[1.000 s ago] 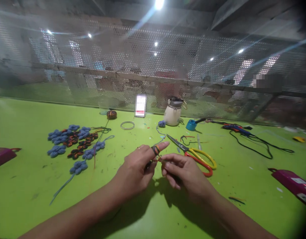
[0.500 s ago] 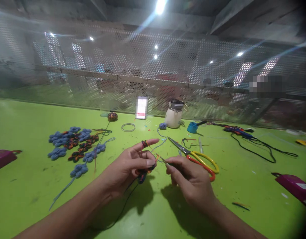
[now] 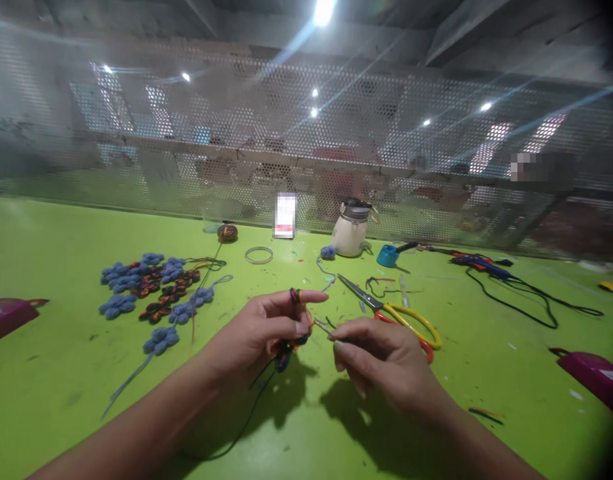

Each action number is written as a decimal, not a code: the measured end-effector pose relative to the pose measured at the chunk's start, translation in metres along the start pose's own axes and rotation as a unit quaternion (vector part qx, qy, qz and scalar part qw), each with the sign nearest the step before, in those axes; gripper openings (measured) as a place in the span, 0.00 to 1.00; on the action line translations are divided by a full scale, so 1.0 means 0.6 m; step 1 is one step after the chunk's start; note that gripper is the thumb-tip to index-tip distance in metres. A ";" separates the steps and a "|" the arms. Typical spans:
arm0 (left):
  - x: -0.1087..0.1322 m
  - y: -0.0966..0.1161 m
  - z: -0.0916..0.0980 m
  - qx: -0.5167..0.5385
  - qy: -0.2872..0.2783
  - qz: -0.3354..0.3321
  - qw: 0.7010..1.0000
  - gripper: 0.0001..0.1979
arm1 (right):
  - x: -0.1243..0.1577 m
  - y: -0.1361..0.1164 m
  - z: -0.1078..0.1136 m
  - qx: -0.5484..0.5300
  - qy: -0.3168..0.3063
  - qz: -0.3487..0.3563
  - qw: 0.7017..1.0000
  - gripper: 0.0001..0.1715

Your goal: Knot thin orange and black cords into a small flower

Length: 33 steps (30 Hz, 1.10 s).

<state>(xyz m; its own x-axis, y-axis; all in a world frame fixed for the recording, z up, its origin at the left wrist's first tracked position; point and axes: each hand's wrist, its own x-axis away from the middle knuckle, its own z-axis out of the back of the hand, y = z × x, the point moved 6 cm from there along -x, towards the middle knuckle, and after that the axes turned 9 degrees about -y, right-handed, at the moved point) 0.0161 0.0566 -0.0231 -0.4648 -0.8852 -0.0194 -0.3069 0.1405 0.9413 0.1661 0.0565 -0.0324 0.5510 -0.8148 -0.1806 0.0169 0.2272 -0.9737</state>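
Note:
My left hand (image 3: 259,333) is closed on a small multicoloured yarn piece (image 3: 285,352), with orange and dark yarn looped over its outstretched index finger (image 3: 295,295). A dark strand trails from the piece down under my forearm. My right hand (image 3: 381,357) pinches a thin crochet hook (image 3: 322,326) whose tip points at the yarn piece. Both hands hover just above the green table (image 3: 61,373). Yellow and red handled scissors (image 3: 394,312) lie just beyond my right hand.
Blue and dark crocheted flowers (image 3: 151,287) lie at the left with blue strands. A white jar (image 3: 350,230), a phone (image 3: 285,215), a yarn ball (image 3: 227,232), a ring (image 3: 258,255), a blue cup (image 3: 386,255) and a corded tool (image 3: 479,263) stand near the mesh wall. Magenta boxes (image 3: 594,373) sit at both edges.
The hands have drawn slightly apart. The yarn piece now hangs below my left fingers, and the hook tip has come away from it. The view has shifted a little.

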 end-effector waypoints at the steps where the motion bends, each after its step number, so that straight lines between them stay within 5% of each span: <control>1: -0.001 -0.001 0.000 -0.015 0.001 0.005 1.000 0.18 | -0.001 0.005 -0.001 -0.025 0.000 -0.014 1.000 0.08; 33: -0.010 -0.014 -0.002 -0.089 -0.029 0.001 0.996 0.34 | -0.010 0.025 0.004 -0.086 0.020 -0.053 0.995 0.16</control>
<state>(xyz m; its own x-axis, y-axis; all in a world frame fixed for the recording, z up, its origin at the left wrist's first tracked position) 0.0226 0.0603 -0.0305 -0.5145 -0.8569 -0.0330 -0.1570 0.0563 0.9860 0.1648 0.0662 -0.0454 0.5206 -0.8503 -0.0774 -0.0711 0.0472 -0.9964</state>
